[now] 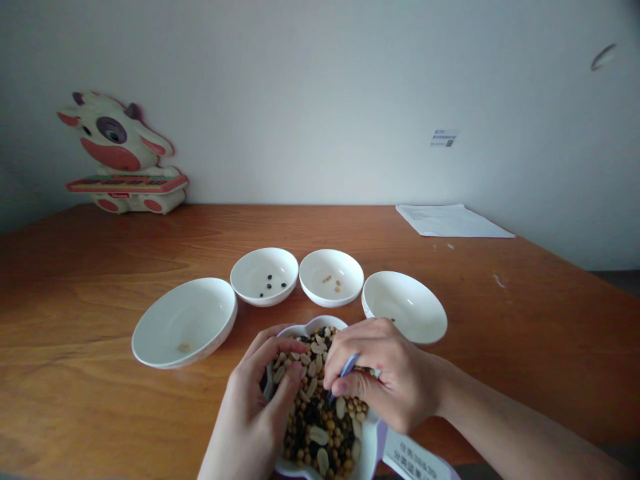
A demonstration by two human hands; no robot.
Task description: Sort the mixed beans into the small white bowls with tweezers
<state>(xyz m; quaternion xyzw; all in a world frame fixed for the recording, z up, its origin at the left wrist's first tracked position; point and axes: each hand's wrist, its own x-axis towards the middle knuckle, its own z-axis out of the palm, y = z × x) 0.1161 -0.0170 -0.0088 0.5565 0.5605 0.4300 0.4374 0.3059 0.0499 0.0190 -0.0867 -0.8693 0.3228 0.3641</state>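
A pale, wavy-edged bowl (371,437) at the bottom centre is filled with mixed peanuts (319,435), yellow beans and black beans. My left hand (257,393) curves over its left rim. The thumb and index finger are apart, their tips over the peanuts, and no held thing shows between them. My right hand (383,370) is closed on slim blue tweezers (350,364), which slant down into the mix. The tweezers' tips are partly hidden among the beans, so I cannot tell whether they pinch anything.
Four white bowls arc behind: the left bowl (185,323) with a peanut, another (265,277) with several black beans, a third (332,277) with several tan pieces, and the right bowl (405,307), partly hidden. Beyond are a cow toy (125,157) and papers (453,220). A printed label (415,457) lies near.
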